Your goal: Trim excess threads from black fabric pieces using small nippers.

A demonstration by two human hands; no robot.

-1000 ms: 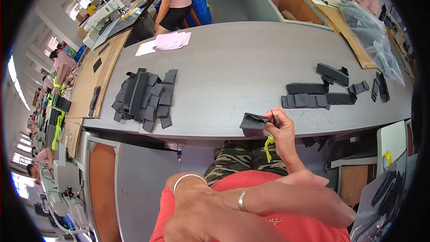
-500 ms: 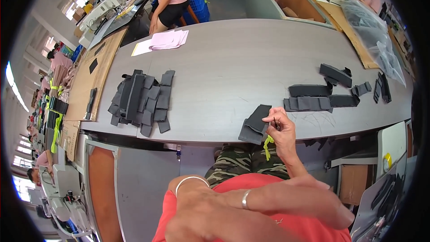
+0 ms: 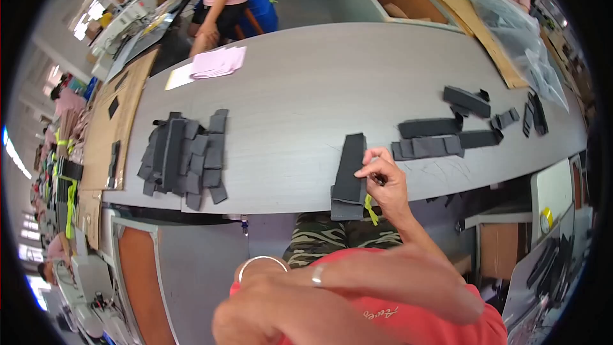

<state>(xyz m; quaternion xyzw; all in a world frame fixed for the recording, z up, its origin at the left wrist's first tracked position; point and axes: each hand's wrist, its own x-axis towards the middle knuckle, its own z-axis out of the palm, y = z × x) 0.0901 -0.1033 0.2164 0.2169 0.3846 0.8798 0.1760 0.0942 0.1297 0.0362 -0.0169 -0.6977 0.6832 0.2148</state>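
My right hand point(image 3: 386, 182) pinches the right side of a black folded fabric piece point(image 3: 349, 172) between thumb and fingers, at the table's near edge. The piece tapers toward its far end, and its lower end has a grey folded layer. A yellow-green ribbon point(image 3: 371, 209) hangs beneath that hand; a small dark thing in the palm is mostly hidden. Close up and blurred, my left hand point(image 3: 357, 294), wearing a ring, has its fingers stretched toward the right across my red shirt. Nothing shows in it.
On the grey table point(image 3: 287, 89), a heap of dark fabric pieces point(image 3: 185, 156) lies left, and more dark strips point(image 3: 428, 145) lie right. Pink sheets point(image 3: 218, 62) are at the far left. A person point(image 3: 220, 0) is beyond. Cardboard point(image 3: 128, 121) and clear plastic point(image 3: 520, 38) border the sides.
The black fabric piece has turned more upright, its full length now showing, still in my right hand. The view has shifted slightly. My left hand remains close and blurred.
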